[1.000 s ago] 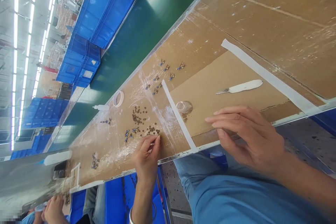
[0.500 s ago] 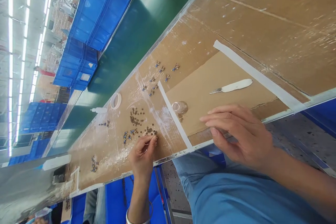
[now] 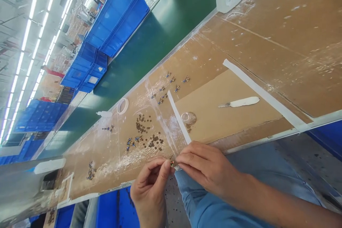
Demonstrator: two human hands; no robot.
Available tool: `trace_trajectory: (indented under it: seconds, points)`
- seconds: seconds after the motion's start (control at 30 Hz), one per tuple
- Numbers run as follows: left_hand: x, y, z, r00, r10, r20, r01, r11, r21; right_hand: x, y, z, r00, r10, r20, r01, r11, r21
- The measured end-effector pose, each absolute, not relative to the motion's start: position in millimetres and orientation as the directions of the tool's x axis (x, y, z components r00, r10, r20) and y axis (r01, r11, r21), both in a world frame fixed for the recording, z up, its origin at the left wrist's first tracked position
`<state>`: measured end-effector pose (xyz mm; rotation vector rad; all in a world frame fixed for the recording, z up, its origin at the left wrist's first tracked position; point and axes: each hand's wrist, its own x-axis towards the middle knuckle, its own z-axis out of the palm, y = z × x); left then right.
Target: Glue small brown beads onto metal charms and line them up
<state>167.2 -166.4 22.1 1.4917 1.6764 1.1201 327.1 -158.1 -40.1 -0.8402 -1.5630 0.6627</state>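
Blue top (image 3: 216, 212), softly folded, worn with faded blue denim trousers (image 3: 267, 164), visibly creased; right forearm (image 3: 269, 199) uncovered; left hand (image 3: 151, 187) and right hand (image 3: 207, 167) bare.

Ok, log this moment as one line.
left hand: pinching small piece | right hand: fingertips at same piece | white-handled knife: lying on cardboard | brown bits: loose on worktop

Glossy, wrinkled clear film seems to cover the brown worktop (image 3: 280, 17), which has rough whitish smears. The cardboard panel (image 3: 211, 96) is matt; the 2 white strips (image 3: 262, 91) look like matt paper tape. The knife (image 3: 238, 103) has a smooth white handle and a metal blade. The cup (image 3: 189, 118) is clear and shiny, the green belt (image 3: 165, 32) smooth and glossy, the crates (image 3: 117, 17) blue plastic. The beads (image 3: 140, 125) look dull brown.
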Motion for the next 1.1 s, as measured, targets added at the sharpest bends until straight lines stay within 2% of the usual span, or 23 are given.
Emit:
trace_trajectory:
  seconds: [0.2, 0.4, 0.63, 0.77, 0.83, 0.97, 1.1]
  points:
    - [171.1, -170.3, 26.7, -0.070, 0.980, 0.186, 0.516, -0.124, 0.848, 327.8, -157.8, -37.5, -0.079, 0.813, 0.577, 0.118, 0.583, -0.804]
    - [172.0, -176.5, 33.9, 0.067, 0.938, 0.341, 0.679, -0.293, 0.673, 327.1, -159.7, -37.5, -0.049, 0.773, 0.632, 0.073, 0.634, -0.770]
    - [168.0, -183.0, 30.2, 0.198, 0.821, 0.536, 0.711, -0.497, 0.498, 327.5, -161.7, -35.7, -0.003, 0.782, 0.624, 0.010, 0.624, -0.781]
    - [168.1, -190.4, 33.7, 0.282, 0.779, 0.560, 0.742, -0.547, 0.387, 328.7, -161.2, -35.5, -0.027, 0.784, 0.621, 0.011, 0.621, -0.784]
    - [167.8, -194.2, 35.6, 0.274, 0.776, 0.569, 0.766, -0.533, 0.359, 329.2, -161.1, -35.5, -0.036, 0.782, 0.623, 0.021, 0.623, -0.782]
    - [163.0, -197.7, 36.7, 0.395, 0.739, 0.545, 0.741, -0.607, 0.286, 329.3, -161.5, -35.3, -0.043, 0.773, 0.633, 0.028, 0.635, -0.772]
    - [159.7, -199.1, 33.5, 0.415, 0.727, 0.548, 0.751, -0.613, 0.245, 330.1, -161.8, -34.7, -0.064, 0.767, 0.639, 0.031, 0.642, -0.766]
